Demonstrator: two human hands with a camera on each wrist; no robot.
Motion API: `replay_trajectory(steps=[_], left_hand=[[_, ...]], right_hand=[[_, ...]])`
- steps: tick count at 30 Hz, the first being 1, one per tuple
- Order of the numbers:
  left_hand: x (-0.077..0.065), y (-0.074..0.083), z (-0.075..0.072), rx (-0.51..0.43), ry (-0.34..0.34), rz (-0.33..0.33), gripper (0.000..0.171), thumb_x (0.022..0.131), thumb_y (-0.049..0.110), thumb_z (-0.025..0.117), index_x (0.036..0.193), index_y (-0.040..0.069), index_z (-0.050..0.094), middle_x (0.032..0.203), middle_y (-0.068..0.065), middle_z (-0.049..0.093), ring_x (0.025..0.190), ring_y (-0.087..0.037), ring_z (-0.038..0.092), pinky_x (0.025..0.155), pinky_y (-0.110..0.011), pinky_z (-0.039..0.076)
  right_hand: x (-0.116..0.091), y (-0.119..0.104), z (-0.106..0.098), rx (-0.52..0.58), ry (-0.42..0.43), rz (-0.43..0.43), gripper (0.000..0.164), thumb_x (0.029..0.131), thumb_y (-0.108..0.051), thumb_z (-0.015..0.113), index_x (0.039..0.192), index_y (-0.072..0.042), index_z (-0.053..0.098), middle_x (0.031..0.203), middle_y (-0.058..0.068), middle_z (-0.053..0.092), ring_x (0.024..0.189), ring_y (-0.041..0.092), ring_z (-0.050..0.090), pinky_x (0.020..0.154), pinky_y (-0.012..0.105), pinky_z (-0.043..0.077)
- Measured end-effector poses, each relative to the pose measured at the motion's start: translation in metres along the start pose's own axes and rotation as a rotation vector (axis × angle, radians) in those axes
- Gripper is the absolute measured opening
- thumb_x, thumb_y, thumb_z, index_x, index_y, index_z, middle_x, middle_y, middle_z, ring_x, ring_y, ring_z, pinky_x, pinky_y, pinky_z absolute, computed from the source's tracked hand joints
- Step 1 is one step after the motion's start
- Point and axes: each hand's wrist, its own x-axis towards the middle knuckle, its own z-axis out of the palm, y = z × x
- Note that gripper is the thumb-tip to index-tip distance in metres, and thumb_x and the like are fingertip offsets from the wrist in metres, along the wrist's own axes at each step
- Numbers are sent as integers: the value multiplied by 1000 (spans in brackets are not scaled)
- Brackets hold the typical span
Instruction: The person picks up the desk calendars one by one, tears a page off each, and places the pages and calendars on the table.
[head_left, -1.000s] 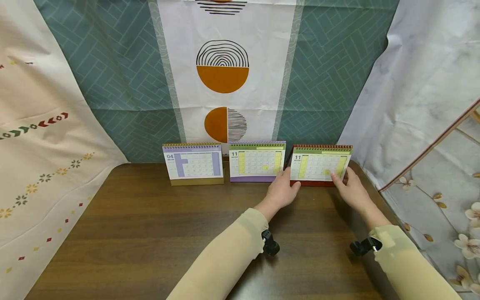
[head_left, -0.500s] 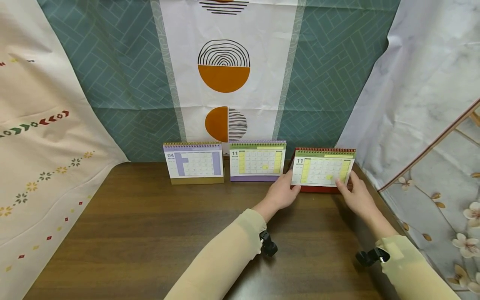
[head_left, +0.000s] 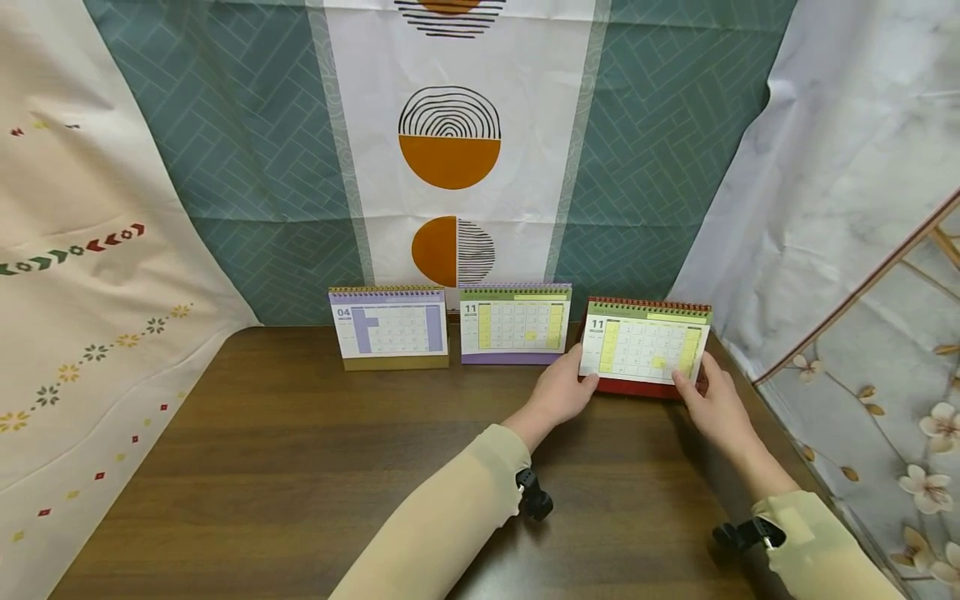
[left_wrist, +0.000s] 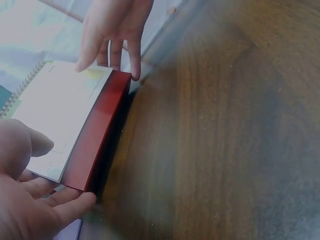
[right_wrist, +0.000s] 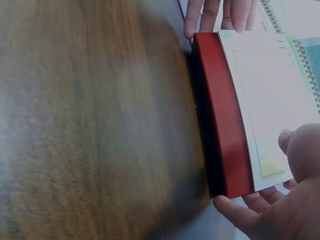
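Observation:
A desk calendar (head_left: 645,337) with a red base and a page marked 11 stands at the right of the table. My left hand (head_left: 558,390) holds its left side and my right hand (head_left: 718,410) its right side. In the left wrist view the left thumb lies over the page, with fingers round the edge of the red base (left_wrist: 97,132). The right wrist view has the right thumb (right_wrist: 300,150) over the page and fingers along the side edge. Left of it stands a purple-based calendar (head_left: 513,325), also showing 11.
Farther left is a gold-based calendar (head_left: 390,327) marked 04. All three stand near the back of the brown wooden table (head_left: 300,467). A patterned cloth (head_left: 262,167) hangs behind, and light cloths (head_left: 847,208) hang at both sides.
Both hands have drawn the red-based calendar toward me, and it now sits slightly turned, its right end nearer. The other two calendars have stayed put.

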Motion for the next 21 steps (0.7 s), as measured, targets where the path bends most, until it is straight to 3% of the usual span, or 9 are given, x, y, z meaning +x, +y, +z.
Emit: replay_trajectory(steps=[4,14,17,21], left_hand=[[-13,10,-7,-33,0,-1,56,113,23,63,165,8,47,158,-7,60,143,-18,57,117,-35,46],[-25,8,-9,-88,5,6,52,114,20,61,163,8,48,150,-7,65,127,-16,63,108,-37,51],[-32,8,-13,-77,4,31,49,116,19,57,162,7,49,147,-10,68,122,-17,65,105,-38,53],[-42,9,-19,-95,-6,51,46,116,19,56,161,10,52,133,-7,73,106,-15,66,93,-34,54]], right_hand=[[-6,-3,-1,-12,16,0,45,117,-17,56,152,9,47,129,39,65,116,51,69,74,11,46],[-24,-10,-3,-49,26,4,46,116,-20,59,151,8,49,125,36,67,111,48,71,72,20,51],[-32,-16,-6,-74,22,21,48,117,-23,59,152,6,48,126,35,64,113,51,70,76,30,55],[-41,-25,-9,-86,8,33,53,117,-28,57,157,4,44,130,35,59,114,55,68,81,52,59]])
